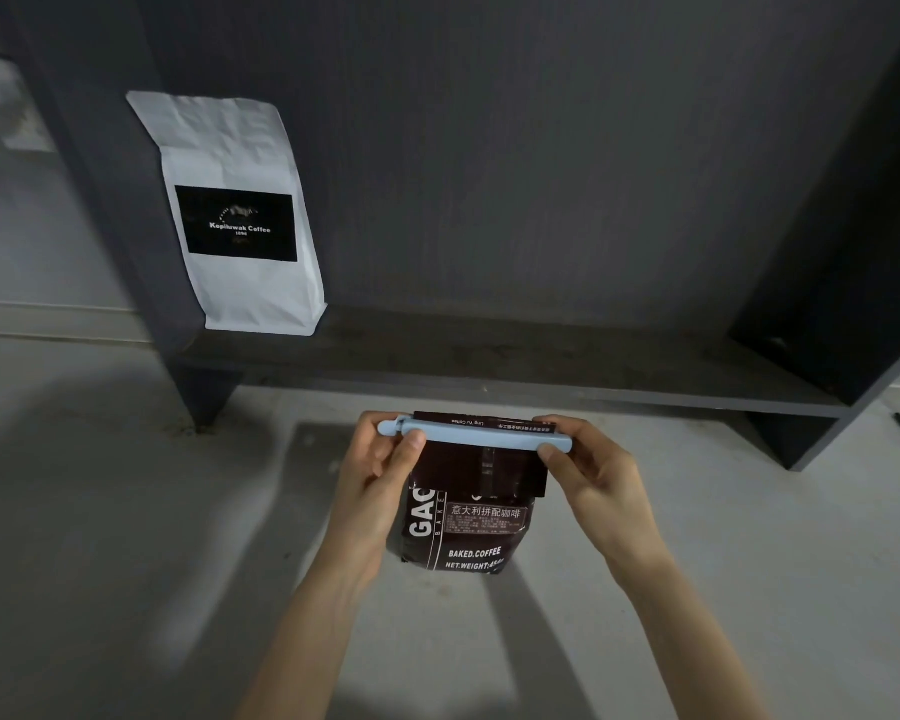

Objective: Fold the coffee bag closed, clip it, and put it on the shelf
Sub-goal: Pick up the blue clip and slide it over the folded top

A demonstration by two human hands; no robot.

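Coffee bag (463, 522), dark brown, stands upright on the pale floor (126, 511) just in front of the shelf (489, 366), with its top folded over. The left hand (380, 475) pinches the left end of the light blue sealing clip (479, 438), and the right hand (588, 475) pinches the right end. The clip lies across the fold. To do this step well, I think both thumbs should press evenly until the clip locks along its whole length, keeping the fold flat. On the shelf, far left of the brown bag, a white Kopiluwak Coffee bag (240, 215) leans on the back panel.
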